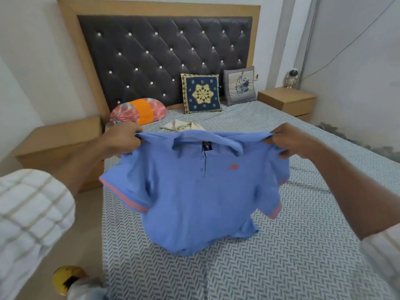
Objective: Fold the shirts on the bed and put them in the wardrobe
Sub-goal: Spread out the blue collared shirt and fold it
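Head view: left hand (124,138) and right hand (285,140) each pinched a shoulder of the blue polo shirt (194,191) with curled fingers; it hung between them, hem touching the bed (281,267).

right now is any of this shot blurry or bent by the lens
Head view: the blue polo shirt and both gripping hands, left hand and right hand, are fairly sharp; the checked sleeve is soft; the headboard edges lean from wide-angle distortion; lighting is even.

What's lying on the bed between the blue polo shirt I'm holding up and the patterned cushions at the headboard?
In the head view, a crumpled cream shirt lies on the bedsheet between the blue polo shirt and the navy cushion.
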Demonstrator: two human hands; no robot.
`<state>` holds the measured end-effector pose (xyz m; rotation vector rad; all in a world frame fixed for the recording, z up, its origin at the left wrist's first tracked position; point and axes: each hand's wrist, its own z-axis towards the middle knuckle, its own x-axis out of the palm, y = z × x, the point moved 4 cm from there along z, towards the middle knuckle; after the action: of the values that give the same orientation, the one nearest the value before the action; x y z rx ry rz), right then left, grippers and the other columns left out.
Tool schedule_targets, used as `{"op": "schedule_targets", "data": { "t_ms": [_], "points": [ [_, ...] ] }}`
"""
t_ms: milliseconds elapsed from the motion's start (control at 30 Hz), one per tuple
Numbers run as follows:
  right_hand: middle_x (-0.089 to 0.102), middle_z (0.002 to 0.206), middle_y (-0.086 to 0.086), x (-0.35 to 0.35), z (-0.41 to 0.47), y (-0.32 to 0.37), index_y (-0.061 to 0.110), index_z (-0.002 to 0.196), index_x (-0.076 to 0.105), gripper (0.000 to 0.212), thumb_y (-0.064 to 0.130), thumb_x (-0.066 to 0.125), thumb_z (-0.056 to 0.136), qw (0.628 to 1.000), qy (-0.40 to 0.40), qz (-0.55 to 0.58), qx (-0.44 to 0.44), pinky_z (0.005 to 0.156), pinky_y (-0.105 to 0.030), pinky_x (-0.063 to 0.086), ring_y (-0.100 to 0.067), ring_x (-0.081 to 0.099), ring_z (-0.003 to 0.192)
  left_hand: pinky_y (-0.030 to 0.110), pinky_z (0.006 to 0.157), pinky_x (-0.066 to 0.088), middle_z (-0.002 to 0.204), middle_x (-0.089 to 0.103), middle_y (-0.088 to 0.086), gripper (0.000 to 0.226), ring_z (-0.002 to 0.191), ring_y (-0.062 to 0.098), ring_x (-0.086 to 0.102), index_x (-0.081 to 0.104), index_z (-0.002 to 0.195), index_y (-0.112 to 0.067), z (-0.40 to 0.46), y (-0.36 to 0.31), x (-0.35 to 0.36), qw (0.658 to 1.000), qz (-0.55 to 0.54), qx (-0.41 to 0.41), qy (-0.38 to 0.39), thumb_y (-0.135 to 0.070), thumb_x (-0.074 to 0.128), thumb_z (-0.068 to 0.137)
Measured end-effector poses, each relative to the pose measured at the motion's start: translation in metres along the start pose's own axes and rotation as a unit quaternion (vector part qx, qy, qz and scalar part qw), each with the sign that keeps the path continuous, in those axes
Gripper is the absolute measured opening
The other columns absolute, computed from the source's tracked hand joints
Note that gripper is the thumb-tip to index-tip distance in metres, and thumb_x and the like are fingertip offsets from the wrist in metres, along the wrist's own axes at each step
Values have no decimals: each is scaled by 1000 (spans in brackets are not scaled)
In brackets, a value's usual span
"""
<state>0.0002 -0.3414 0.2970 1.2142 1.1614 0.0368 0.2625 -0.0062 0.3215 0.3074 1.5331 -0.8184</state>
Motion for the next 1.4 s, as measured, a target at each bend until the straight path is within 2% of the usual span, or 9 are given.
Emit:
{"op": "schedule_targets", "data": {
  "t_ms": [133,267,400,600,767,833,900,1100,1400],
  "points": [
    [65,91,-14,10,33,14,1,100,67,12,-4,60,92,950,-46,307,18,51,-30,59,-30,66,81,39,56,54,99,60,17,23,89,35,62,60,102,-3,40,-5,30,872,-455,-178,-43,7,41,94],
    [66,86,-5,-7,71,59,13,91,69,23,-5,55,93,919,-108,376,-52,61,-24,58,-18,63,77,29,77,56,74,67,3,28,78,21,60,57,81,-10,82,-22,2,744,-642,-125,-134,8,43,97],
    [69,73,1,-48,100,103,23,86,75,43,-6,44,88,896,-186,388,-111,66,-28,46,-18,59,77,21,55,53,69,66,3,35,65,15,62,66,81,-14,99,-38,-59,791,-567,-51,-224,13,45,88],
    [67,59,14,-78,81,123,28,71,80,48,-4,45,78,886,-221,356,-196,57,-19,46,-2,57,57,30,85,56,88,71,6,40,89,17,66,74,96,-11,91,-43,-110,865,-426,32,-264,12,45,79],
    [72,81,-6,-49,53,51,14,106,73,37,33,73,74,935,-171,244,-194,71,-29,51,-6,62,76,27,59,47,62,64,-7,25,68,9,51,77,85,-16,44,-21,-65,919,-342,-21,-194,-11,67,63],
    [68,90,-17,-27,32,8,26,90,74,58,67,78,50,962,-126,182,-162,77,-42,50,-15,63,80,39,68,50,74,67,3,32,74,14,54,77,80,-5,25,0,-29,953,-256,-56,-151,-25,68,57],
    [68,92,-18,5,13,-23,37,79,77,29,59,70,63,980,-90,121,-128,79,-46,49,-27,62,88,39,81,54,87,75,2,25,84,15,66,80,82,-10,7,16,14,976,-197,-59,-76,-25,72,64],
    [72,83,-4,76,-43,-110,24,78,74,21,8,62,87,1000,4,-13,-8,75,-35,46,-18,63,81,27,69,48,71,71,-8,21,75,10,65,78,67,-11,-69,54,143,974,-176,-105,97,-27,69,58],
    [76,83,-3,165,-156,-240,23,83,80,11,17,71,82,971,160,-169,58,75,-28,48,-16,68,87,21,53,38,56,65,-1,19,67,19,62,70,56,-15,-192,73,270,956,-81,-110,258,-33,63,54]
  ]
}}
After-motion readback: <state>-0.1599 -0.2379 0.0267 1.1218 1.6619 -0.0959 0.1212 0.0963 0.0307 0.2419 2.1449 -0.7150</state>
